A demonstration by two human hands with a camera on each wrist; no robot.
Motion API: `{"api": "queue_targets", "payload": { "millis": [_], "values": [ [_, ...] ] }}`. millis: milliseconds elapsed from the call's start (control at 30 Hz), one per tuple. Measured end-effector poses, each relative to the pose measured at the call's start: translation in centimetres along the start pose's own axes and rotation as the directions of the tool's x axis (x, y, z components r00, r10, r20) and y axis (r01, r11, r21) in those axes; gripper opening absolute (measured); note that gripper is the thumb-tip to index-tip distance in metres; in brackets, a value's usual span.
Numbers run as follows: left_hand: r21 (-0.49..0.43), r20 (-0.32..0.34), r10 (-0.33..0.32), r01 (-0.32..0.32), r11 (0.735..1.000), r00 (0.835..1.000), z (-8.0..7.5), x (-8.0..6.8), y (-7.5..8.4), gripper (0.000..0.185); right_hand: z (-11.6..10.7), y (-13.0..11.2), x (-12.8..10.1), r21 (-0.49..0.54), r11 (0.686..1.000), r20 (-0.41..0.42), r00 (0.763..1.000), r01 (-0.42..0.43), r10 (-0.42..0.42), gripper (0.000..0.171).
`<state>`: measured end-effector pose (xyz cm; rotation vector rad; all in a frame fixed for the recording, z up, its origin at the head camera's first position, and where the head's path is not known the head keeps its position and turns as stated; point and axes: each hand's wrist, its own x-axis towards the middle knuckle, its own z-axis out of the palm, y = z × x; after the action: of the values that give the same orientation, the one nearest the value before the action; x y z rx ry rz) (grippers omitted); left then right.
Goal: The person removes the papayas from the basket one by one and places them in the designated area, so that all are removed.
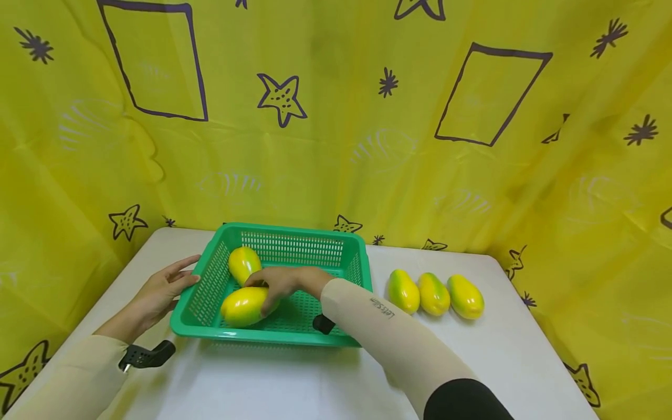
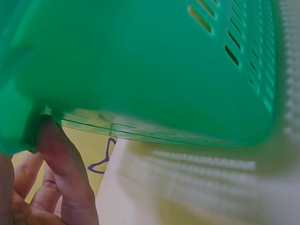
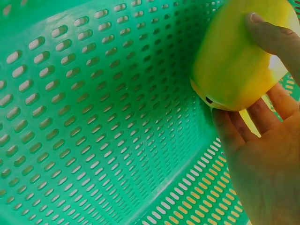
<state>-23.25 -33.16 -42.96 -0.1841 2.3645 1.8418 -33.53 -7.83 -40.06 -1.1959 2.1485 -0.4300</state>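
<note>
Right hand point(image 1: 283, 282) reaches into the green basket point(image 1: 202, 291), fingers curled over the near papaya point(image 1: 242, 305). Right wrist view: thumb on top of the fruit, fingers point(image 3: 229, 136) under its blunt end, so the grip wraps it. Papaya lies on its side on the basket floor, toward the near left corner, just inside the front wall. A second papaya point(image 1: 244, 263) lies behind it, close to the basket's left wall; the two look to be touching or nearly so, cannot tell which.

Left hand point(image 1: 160, 290) sits outside the basket at its left wall, fingers mostly straight, tips against the rim. Left wrist view: one finger point(image 2: 63, 164) presses up against the lower edge of the green wall point(image 2: 140, 70); the rest lie loosely behind it. Nothing clasped.

Basket stands toward the far left part of the tabletop point(image 1: 294, 385), back wall close to the table's far edge. Three more papayas point(image 1: 433, 294) lie in a row on the tabletop to the right of the basket, side by side and close together, nearest one just beside the basket's right wall. Yellow patterned cloth point(image 1: 336, 134) hangs behind and at both sides of the table.
</note>
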Motion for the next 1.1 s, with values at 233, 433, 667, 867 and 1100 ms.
{"api": "queue_targets", "payload": {
  "millis": [233,433,667,867,1100],
  "values": [
    [-0.001,-0.003,0.005,-0.005,1.000,1.000,0.1,-0.1,0.2,0.074,-0.8,0.1,-1.0,0.053,0.999,-0.016,1.000,0.000,0.001,0.067],
    [-0.003,-0.006,0.009,-0.009,1.000,1.000,0.2,-0.1,0.1,0.074,-1.3,0.2,-1.7,0.112,0.994,-0.020,1.000,-0.014,0.016,0.068],
    [-0.002,0.005,-0.002,0.002,1.000,1.000,0.1,-0.1,0.0,0.075,-1.8,0.4,-2.5,0.164,0.986,-0.009,0.999,-0.035,0.037,0.079],
    [-0.003,0.004,-0.011,0.011,1.000,1.000,0.1,0.0,0.1,0.074,-2.0,0.8,-3.0,0.300,0.953,0.017,0.999,-0.048,0.045,0.079],
    [0.009,0.007,-0.003,0.003,1.000,1.000,0.0,0.0,0.0,0.075,-2.2,1.3,-3.6,0.502,0.862,0.031,0.998,-0.065,0.057,0.076]
  ]
}}
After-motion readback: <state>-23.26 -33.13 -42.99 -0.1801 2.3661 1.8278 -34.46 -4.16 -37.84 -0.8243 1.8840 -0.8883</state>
